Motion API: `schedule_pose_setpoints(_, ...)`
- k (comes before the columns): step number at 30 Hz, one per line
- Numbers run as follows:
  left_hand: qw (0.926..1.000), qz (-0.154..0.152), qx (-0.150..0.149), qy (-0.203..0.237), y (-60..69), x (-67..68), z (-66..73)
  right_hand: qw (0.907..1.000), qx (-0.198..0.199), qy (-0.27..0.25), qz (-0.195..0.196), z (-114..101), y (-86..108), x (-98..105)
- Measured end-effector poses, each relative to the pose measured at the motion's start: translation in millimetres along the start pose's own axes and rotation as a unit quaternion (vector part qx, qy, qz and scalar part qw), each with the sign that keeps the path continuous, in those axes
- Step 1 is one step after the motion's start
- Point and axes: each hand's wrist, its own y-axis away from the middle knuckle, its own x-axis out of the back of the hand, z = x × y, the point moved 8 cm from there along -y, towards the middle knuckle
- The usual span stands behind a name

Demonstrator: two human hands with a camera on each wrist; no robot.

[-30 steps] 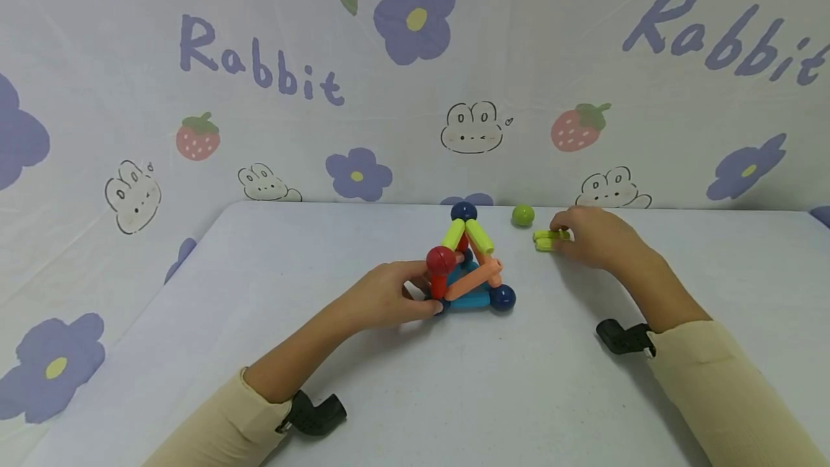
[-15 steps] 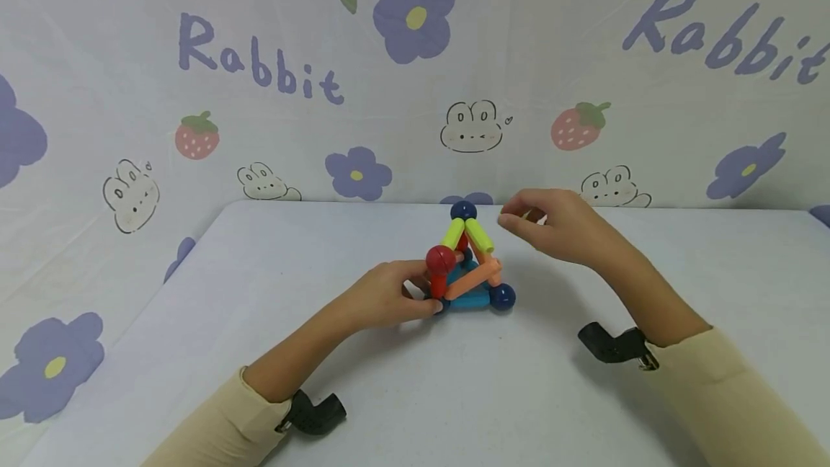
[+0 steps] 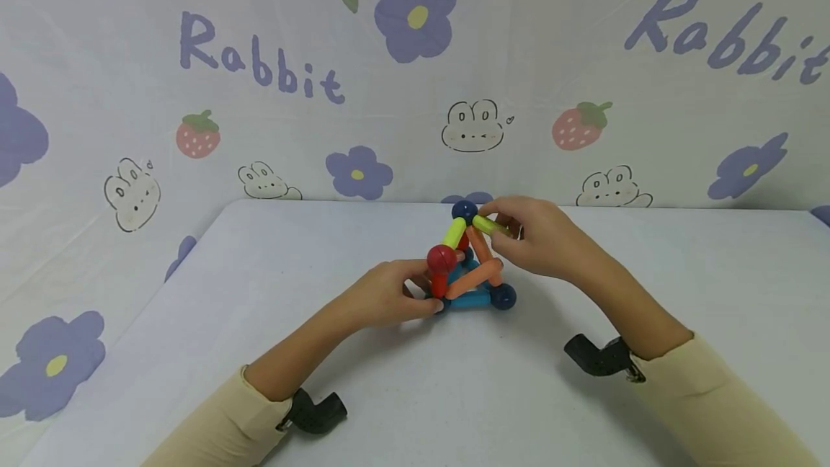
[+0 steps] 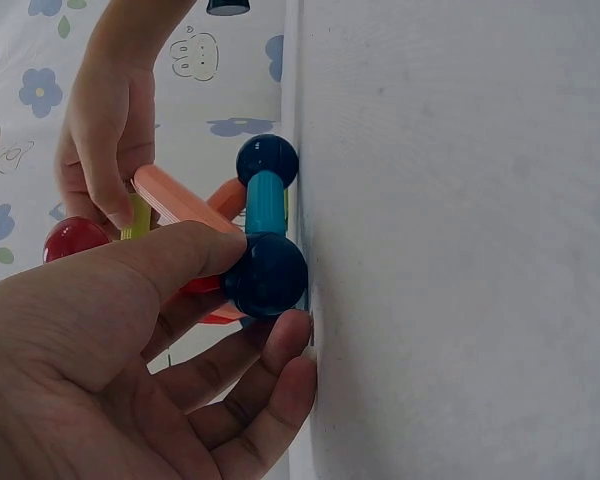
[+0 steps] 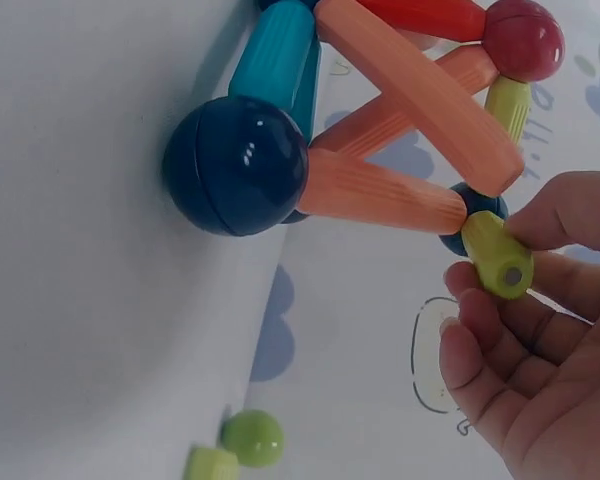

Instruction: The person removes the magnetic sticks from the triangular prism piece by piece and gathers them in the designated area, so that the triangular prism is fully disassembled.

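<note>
A pyramid-like frame of magnetic rods and balls stands on the table [image 3: 363, 395]. My left hand [image 3: 385, 298] grips its near left corner, a dark blue ball [image 4: 268, 275] between thumb and fingers. Just above that hand, a red ball [image 3: 442, 259] tops a red rod. My right hand [image 3: 541, 236] pinches a yellow-green magnetic rod [image 5: 497, 255], whose far end meets the top dark blue ball [image 3: 465, 212]. A second yellow-green rod [image 3: 454, 233] slopes from that ball towards the red one. One orange rod [image 3: 472, 279] slants across the front, its upper end free of any ball.
In the right wrist view a green ball [image 5: 253, 438] and a yellow-green piece [image 5: 212, 463] lie on the table; the right hand hides them in the head view. A printed cloth [image 3: 259, 128] hangs behind the table. Black wrist mounts [image 3: 318, 413] stick out from both cuffs.
My right hand has moved left from the loose yellow-green rods to the top of the frame. It has taken hold of the rod there and swung its lower end outward. The left hand stays put.
</note>
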Motion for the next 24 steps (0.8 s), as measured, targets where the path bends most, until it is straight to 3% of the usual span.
schedule_pose_setpoints(11, 0.9999, -0.003, -0.01, 0.004, 0.6, 0.2, 2.4, 0.9991, 0.001, 0.042, -0.004, 1.9, 1.9, 5.3)
schedule_pose_setpoints(19, 1.0, -0.005, 0.003, 0.006, 0.3, -0.8, 0.1, 0.9988, 0.023, 0.044, -0.007, 9.3, 2.1, 9.6)
schedule_pose_setpoints(24, 0.9999, -0.004, 0.01, 0.003, 0.5, -1.1, -0.8, 0.9983, 0.014, 0.056, -0.014, 18.4, 2.9, 16.7)
